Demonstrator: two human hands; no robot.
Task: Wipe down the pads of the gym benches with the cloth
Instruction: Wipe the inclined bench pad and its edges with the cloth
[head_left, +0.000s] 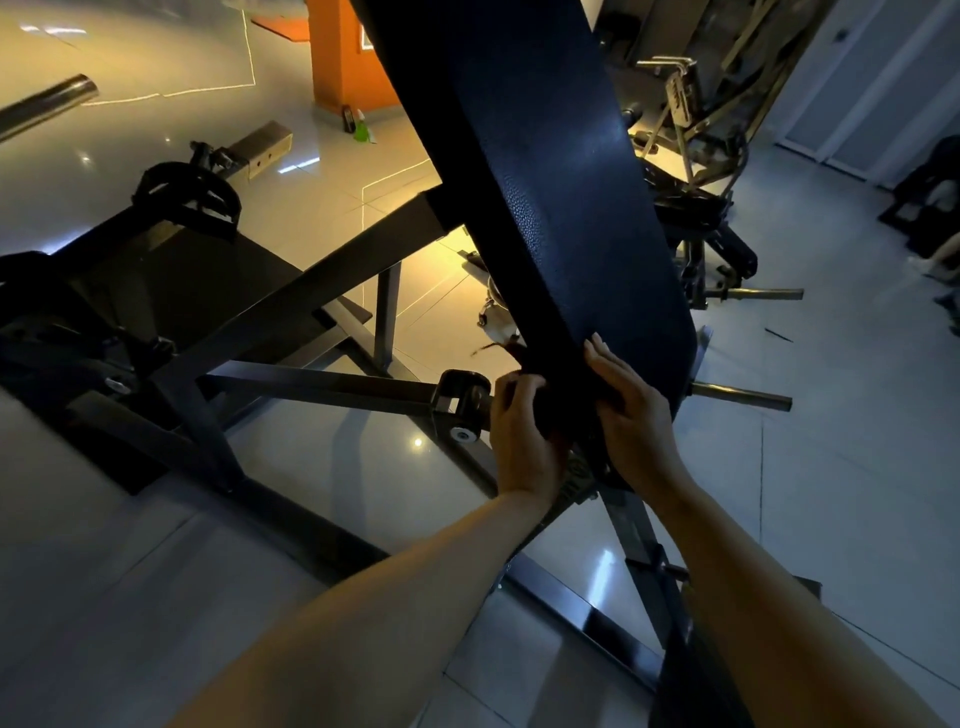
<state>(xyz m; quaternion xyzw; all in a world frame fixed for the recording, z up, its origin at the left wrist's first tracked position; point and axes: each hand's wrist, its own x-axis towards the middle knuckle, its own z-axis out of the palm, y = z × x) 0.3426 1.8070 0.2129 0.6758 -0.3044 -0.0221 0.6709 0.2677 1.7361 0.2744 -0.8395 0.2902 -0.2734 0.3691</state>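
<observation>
A long dark blue bench pad (561, 171) runs tilted from the top of the view down to the centre. My left hand (522, 434) grips a dark cloth (550, 408) against the pad's left side near its lower end; a frayed bit of the cloth sticks out above the hand. My right hand (631, 410) rests on the pad's lower end with its fingers straight along the edge. The cloth is mostly hidden between my hands and the pad.
The bench's black steel frame (291, 306) spreads to the left and below, with a roller (462, 400) beside my left hand. A green spray bottle (362, 126) stands on the tiled floor by an orange pillar (345, 52). More gym machines (696, 171) stand at right.
</observation>
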